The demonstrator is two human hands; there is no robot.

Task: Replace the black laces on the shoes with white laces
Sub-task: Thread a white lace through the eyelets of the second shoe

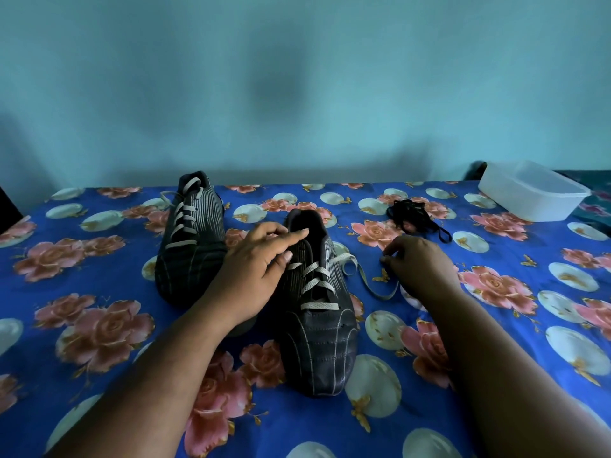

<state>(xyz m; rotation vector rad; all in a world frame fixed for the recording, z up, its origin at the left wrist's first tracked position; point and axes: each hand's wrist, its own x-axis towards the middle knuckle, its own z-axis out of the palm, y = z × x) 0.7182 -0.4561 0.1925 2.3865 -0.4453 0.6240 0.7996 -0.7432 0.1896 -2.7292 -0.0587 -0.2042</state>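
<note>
The one camera sits on the person's head. It looks forward and down at the bed [99, 424], close up, with the wall [297, 77] at 12 o'clock.

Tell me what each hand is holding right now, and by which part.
The right hand seems to pinch the free end of the white lace beside the near shoe. The left hand rests on that shoe, gripping nothing.

Black shoes [317, 325], white laces [317, 285], blue floral cloth [99, 325], turquoise wall [297, 77]

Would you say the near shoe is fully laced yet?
Not yet. The white lace crosses the near shoe lower down, but its end trails loose on the cloth.
</note>
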